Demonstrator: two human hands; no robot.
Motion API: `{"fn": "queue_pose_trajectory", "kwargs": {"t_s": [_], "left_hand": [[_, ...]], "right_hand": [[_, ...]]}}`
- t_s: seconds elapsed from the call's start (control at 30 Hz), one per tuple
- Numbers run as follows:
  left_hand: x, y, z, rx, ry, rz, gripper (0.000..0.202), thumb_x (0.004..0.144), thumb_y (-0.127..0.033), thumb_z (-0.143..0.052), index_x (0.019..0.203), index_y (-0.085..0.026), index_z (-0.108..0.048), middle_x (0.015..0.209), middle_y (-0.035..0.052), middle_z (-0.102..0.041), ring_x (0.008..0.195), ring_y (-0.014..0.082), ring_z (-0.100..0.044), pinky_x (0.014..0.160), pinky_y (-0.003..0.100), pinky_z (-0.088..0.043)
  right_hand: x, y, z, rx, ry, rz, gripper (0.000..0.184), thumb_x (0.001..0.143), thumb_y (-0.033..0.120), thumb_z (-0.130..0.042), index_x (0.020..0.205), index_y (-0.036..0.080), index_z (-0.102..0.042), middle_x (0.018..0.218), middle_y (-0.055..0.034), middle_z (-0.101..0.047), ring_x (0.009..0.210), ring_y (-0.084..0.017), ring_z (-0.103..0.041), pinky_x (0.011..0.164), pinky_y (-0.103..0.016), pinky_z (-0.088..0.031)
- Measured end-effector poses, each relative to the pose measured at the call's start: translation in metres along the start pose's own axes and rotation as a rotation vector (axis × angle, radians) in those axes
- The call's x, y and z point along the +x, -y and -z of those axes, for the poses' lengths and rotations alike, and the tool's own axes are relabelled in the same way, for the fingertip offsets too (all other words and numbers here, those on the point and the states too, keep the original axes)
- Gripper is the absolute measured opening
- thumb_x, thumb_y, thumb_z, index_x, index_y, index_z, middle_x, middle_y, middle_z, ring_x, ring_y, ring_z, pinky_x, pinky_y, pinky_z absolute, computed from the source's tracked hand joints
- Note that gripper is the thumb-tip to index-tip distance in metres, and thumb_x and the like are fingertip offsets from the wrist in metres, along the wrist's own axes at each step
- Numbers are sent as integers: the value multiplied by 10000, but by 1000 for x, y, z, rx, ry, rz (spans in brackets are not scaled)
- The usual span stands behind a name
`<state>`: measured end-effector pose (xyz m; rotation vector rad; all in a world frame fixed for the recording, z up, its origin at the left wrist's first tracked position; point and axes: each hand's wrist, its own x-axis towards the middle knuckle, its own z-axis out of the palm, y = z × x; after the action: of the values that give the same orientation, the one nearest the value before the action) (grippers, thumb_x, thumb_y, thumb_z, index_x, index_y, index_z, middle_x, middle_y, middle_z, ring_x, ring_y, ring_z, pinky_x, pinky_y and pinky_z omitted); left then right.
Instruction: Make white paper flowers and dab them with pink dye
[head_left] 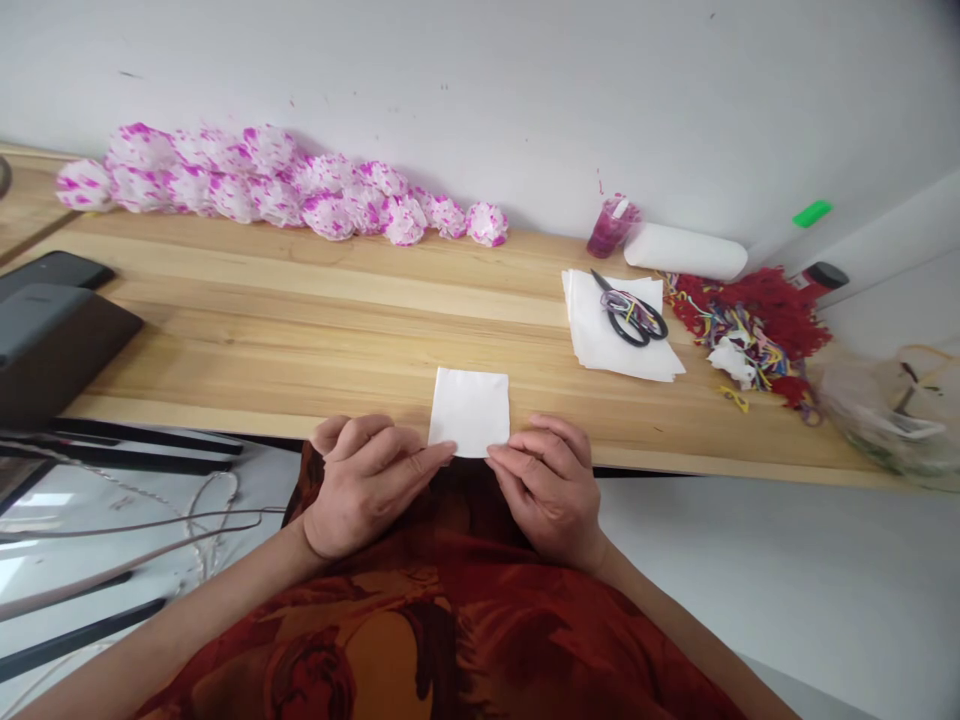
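Observation:
A small white folded paper napkin (471,410) lies at the front edge of the wooden table, its near edge reaching slightly over. My left hand (367,480) pinches the napkin's near left corner between thumb and fingertips. At the near right corner, my right hand (551,485) grips it the same way, the other fingers curled. To the right sits a stack of larger white paper sheets (592,335), with black-handled scissors (637,335) and a bunch of coloured strings on top.
Pink-spotted white paper balls (330,215) line the wall. A cup of magenta liquid (609,230), a white paper roll (686,250), red and coloured yarn (780,320) and a plastic bag (892,410) stand right. A dark grey device (60,345) is left; cables hang below.

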<state>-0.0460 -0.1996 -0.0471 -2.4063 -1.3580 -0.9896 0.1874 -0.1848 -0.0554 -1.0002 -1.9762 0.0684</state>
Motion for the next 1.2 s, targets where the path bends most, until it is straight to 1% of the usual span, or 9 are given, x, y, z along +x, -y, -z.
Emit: {"fn": "queue_pose_trajectory", "kwargs": {"t_s": [0.13, 0.27, 0.37, 0.53, 0.73, 0.83, 0.97, 1.1, 1.2], "left_hand": [[-2, 0, 0, -42, 22, -21, 332, 801, -159, -758, 1098, -302, -718, 797, -14, -682, 877, 187, -509, 810, 325, -388], [4, -2, 3, -39, 55, -67, 271, 828, -130, -720, 1077, -238, -713, 816, -1, -683, 837, 172, -523, 784, 302, -417], [8, -5, 6, -30, 55, -100, 218, 834, -132, -713, 1039, -206, -715, 823, 9, -686, 829, 170, -532, 796, 308, -417], [10, -5, 7, -19, 45, -108, 157, 839, -154, -711, 975, -232, -724, 830, -2, -685, 830, 172, -535, 814, 319, -407], [6, -2, 5, -1, 51, -125, 170, 844, -167, -702, 978, -270, -726, 852, -14, -680, 813, 164, -545, 829, 322, -413], [3, -1, 4, 3, 60, -103, 181, 824, -185, -730, 988, -261, -717, 853, -12, -679, 862, 178, -541, 846, 325, -415], [1, -1, 3, 12, 21, -76, 199, 779, -203, -777, 958, -242, -700, 808, -18, -667, 903, 201, -541, 839, 322, -415], [4, -3, 1, 32, 8, -79, 148, 784, -218, -770, 890, -251, -674, 788, -39, -665, 871, 193, -554, 811, 324, -409], [8, -4, 2, 61, 10, -85, 118, 799, -207, -750, 817, -242, -638, 736, -46, -634, 809, 178, -557, 781, 335, -393]], "right_hand": [[-2, -1, 0, -3, -1, 23, 306, 754, 48, -766, 976, 253, -722, 862, -9, -704, 1079, -246, -585, 915, -419, -536], [-1, 0, 0, 12, 2, 29, 267, 759, 48, -759, 942, 238, -711, 868, -10, -706, 1070, -243, -591, 922, -422, -532], [1, 1, 1, 19, 3, 27, 248, 762, 48, -753, 926, 227, -702, 872, -14, -708, 1062, -240, -595, 929, -425, -528], [3, 3, 3, 19, 3, 19, 225, 759, 49, -745, 887, 225, -688, 852, -13, -707, 1049, -239, -603, 921, -425, -527], [2, 2, 3, 17, 12, 21, 218, 744, 52, -748, 854, 223, -671, 834, -10, -706, 1040, -249, -607, 910, -439, -527], [2, 2, 2, 16, 12, 10, 207, 742, 53, -747, 834, 219, -664, 827, -11, -700, 1040, -246, -605, 913, -439, -528], [3, 2, 2, 12, 12, 1, 201, 739, 54, -746, 816, 216, -656, 826, -10, -695, 1040, -241, -603, 916, -433, -529], [3, 3, 2, 11, 20, -14, 203, 730, 52, -748, 793, 215, -646, 818, -7, -688, 1030, -237, -605, 924, -433, -527], [4, 3, 3, 3, 23, -28, 202, 727, 50, -742, 755, 213, -626, 814, -9, -684, 1015, -237, -611, 928, -441, -525]]}}
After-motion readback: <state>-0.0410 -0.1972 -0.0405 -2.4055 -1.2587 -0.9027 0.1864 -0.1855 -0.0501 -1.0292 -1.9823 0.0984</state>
